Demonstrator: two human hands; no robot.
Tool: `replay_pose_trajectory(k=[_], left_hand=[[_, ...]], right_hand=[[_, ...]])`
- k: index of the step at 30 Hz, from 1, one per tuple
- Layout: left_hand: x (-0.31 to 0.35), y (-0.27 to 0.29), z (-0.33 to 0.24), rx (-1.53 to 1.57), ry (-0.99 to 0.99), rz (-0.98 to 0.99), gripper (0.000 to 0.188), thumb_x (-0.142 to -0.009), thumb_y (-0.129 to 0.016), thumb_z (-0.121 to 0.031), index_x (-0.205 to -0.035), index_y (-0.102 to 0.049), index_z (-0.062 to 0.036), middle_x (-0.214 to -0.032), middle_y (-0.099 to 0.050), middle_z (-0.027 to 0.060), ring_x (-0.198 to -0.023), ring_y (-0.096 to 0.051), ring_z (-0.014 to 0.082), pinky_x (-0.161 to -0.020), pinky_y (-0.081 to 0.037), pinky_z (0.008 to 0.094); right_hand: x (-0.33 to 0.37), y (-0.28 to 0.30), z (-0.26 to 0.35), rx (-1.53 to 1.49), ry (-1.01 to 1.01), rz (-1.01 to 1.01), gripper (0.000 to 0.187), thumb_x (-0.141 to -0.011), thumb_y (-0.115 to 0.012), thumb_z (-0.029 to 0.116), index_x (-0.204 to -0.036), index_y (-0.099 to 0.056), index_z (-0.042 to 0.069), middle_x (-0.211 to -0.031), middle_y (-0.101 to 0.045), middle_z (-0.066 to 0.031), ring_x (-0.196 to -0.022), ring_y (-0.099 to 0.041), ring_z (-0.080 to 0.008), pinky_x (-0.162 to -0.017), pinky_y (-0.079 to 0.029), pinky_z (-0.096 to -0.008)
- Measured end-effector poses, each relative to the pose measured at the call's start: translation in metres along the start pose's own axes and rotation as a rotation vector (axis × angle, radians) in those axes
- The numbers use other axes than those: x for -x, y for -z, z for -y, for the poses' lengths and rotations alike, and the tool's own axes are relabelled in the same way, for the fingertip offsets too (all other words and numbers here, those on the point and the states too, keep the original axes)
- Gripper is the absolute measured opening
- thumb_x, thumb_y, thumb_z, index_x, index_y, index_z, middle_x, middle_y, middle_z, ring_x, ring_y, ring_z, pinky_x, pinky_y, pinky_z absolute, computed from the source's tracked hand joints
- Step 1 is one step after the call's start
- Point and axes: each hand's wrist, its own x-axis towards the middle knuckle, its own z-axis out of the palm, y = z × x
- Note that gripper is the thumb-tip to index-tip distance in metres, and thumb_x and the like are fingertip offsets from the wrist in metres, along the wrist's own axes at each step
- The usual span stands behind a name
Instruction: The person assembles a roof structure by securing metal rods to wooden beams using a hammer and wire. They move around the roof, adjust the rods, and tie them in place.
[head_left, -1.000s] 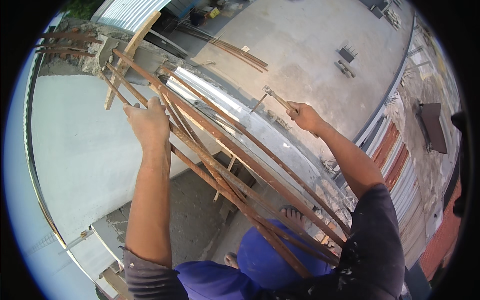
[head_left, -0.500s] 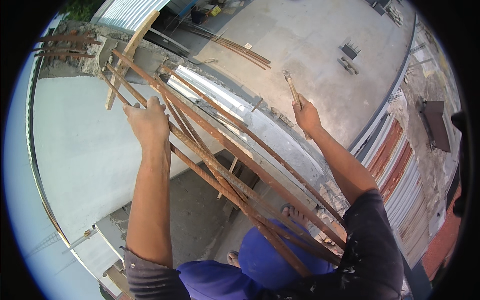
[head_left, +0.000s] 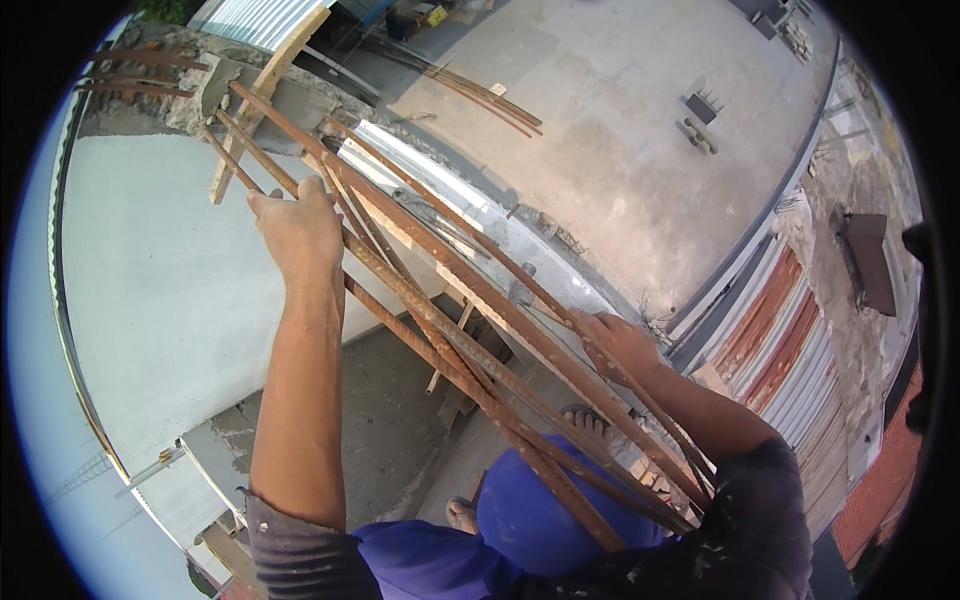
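My left hand (head_left: 303, 232) is closed around rusty rebar (head_left: 405, 290) in a bundle of long bars slanting from the upper left toward my body. The bars' far ends meet a rough concrete stub (head_left: 216, 92), where a wooden plank (head_left: 262, 98) stands against them. My right hand (head_left: 622, 347) is closed on a hammer, low behind the outermost bar (head_left: 480, 238). The hammer's head (head_left: 523, 284) shows between bars, while most of its handle is hidden by the bars and my hand.
A pale wall (head_left: 150, 290) drops away at left. Beyond the bars lies a concrete floor (head_left: 620, 110) with more loose rods (head_left: 470, 88). Corrugated metal sheets (head_left: 780, 340) lie at right. My blue-clad knee (head_left: 540, 495) is under the bars' near ends, beside my sandalled foot (head_left: 587, 418).
My right hand has swung the hammer down and toward me, from raised above the floor to beside the bars. The left hand keeps its grip on the rebar.
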Motion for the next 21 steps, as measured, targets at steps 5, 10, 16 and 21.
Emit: replay_pose_trajectory(k=[5,10,16,21], left_hand=[[-0.001,0.0,0.0,-0.017,0.002,-0.005,0.069,-0.092,-0.057,-0.012,-0.144,-0.025,0.0214,-0.123,-0.057,0.0323,-0.086,-0.071,0.0282,-0.067,-0.06,0.0362],[0.006,0.002,-0.006,0.041,0.029,0.017,0.069,-0.093,-0.057,-0.011,-0.145,-0.026,0.0201,-0.117,-0.06,0.0299,-0.088,-0.071,0.0272,-0.067,-0.059,0.0357],[0.009,0.003,-0.012,0.033,0.031,0.017,0.065,-0.093,-0.056,-0.011,-0.144,-0.027,0.0177,-0.12,-0.059,0.0288,-0.09,-0.071,0.0267,-0.07,-0.058,0.0351],[0.012,0.003,-0.011,0.064,0.047,0.021,0.064,-0.094,-0.055,-0.011,-0.145,-0.027,0.0161,-0.125,-0.056,0.0277,-0.095,-0.07,0.0265,-0.071,-0.059,0.0351]], right_hand=[[-0.003,-0.016,0.001,0.153,0.184,-0.06,0.04,-0.094,-0.064,0.025,-0.133,-0.061,0.016,-0.114,-0.066,-0.0115,-0.108,-0.066,-0.033,-0.09,-0.056,-0.043],[-0.095,0.005,-0.022,-0.053,-0.004,-0.178,0.026,-0.096,-0.063,0.032,-0.105,-0.075,0.01,-0.104,-0.072,-0.0134,-0.094,-0.07,-0.0321,-0.084,-0.055,-0.046],[-0.267,-0.019,-0.041,-0.894,-0.515,-0.044,0.043,-0.094,-0.07,0.041,-0.082,-0.075,-0.001,-0.075,-0.072,-0.0156,-0.072,-0.07,-0.0265,-0.067,-0.054,-0.0376],[-0.292,-0.052,-0.029,-0.673,-0.46,-0.176,0.039,-0.093,-0.073,0.04,-0.082,-0.079,0.003,-0.075,-0.072,-0.0114,-0.07,-0.066,-0.0216,-0.067,-0.053,-0.0367]])
